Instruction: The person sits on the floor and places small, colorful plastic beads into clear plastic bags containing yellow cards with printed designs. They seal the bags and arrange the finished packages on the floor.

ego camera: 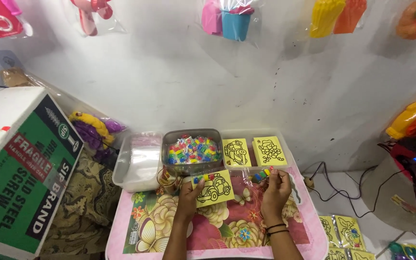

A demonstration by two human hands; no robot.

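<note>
- Holding a yellow car card (pixel 214 188) over the near flowered tabletop (pixel 169 226), the left hand (pixel 188 192) is gripping its left edge.
- Right hand (pixel 276 188) is pinching small coloured pieces (pixel 262 174), fingers closed on them.
- Farther back, a bead tub (pixel 193 150) and two yellow cards (pixel 253 151) are sitting.

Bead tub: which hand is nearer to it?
Left. The left hand holds a yellow car card just below the bead tub; the right hand is farther off to the tub's right, its fingers holding small colourful pieces.
</note>
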